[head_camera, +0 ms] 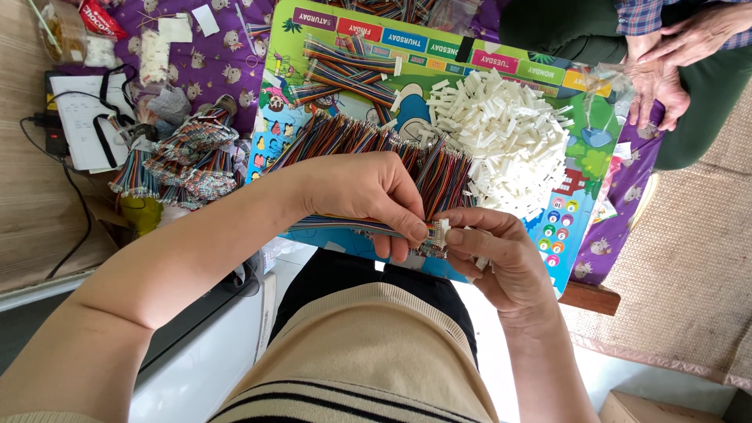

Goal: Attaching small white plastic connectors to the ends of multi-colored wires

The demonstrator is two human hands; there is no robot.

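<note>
Two hands meet low over the near edge of one colourful printed board [345,27], the biggest thing in view, which lies across a purple patterned cloth [227,66]. On the board, one large heap of small white plastic connector housings [501,133] sits toward the far right side, too many to count. Beside it on the left, a broad spread of rainbow-coloured ribbon wires [352,137] fans toward the person, and a few separate bundles of the same wire [348,70] lie further back, about three as far as can be told. Off the board to the left, several more wire bundles [184,160] are stacked in a loose pile.

The left hand [368,192] reaches in over the spread, thumb and forefinger pinched shut on the ends of a wire strip [429,223] at the spread's near right corner. The right hand [497,254] comes up from below, its thumb and forefinger closed on one small white connector [441,229]. The connector sits right at the wire ends, touching them, so the two sets of fingertips nearly meet. Across the board, another person's two hands [666,59] rest together on a dark green lap.
</note>
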